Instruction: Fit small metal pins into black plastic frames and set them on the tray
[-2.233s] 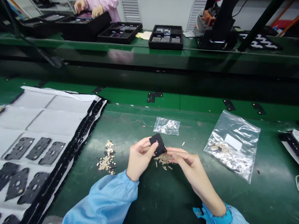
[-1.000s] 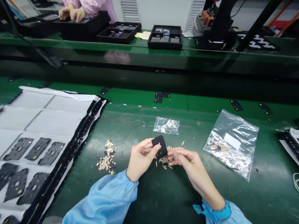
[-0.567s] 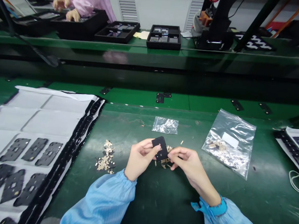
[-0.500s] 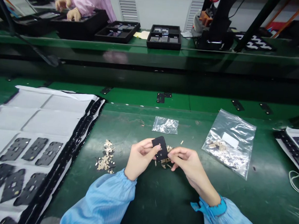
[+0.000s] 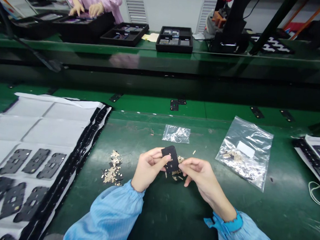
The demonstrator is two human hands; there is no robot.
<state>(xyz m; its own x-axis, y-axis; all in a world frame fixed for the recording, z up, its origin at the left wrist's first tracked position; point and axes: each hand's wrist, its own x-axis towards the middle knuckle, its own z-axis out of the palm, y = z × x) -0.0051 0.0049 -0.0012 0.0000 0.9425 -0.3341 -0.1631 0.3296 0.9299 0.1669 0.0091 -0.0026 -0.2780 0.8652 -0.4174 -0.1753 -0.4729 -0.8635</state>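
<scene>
My left hand (image 5: 148,168) pinches a small flat black plate (image 5: 170,157) between thumb and fingers, tilted above the green mat (image 5: 170,206). My right hand (image 5: 200,174) is closed in a pinch at the plate's lower right edge; whatever sits between its fingertips is too small to name. Under both hands lies a small heap of tan bits (image 5: 178,173). A second heap of tan bits (image 5: 113,167) lies to the left of my left hand.
A white sheet (image 5: 45,125) with rows of black plates (image 5: 31,160) covers the left. A small clear bag (image 5: 176,134) and a larger clear bag (image 5: 244,150) lie beyond and right. Across the green belt (image 5: 218,111), a person in pink handles black trays (image 5: 175,38).
My hands have stayed close together on the black plate, the right fingers curling tighter at its edge. Loose black parts on the belt have drifted right. The person in pink has shifted both hands.
</scene>
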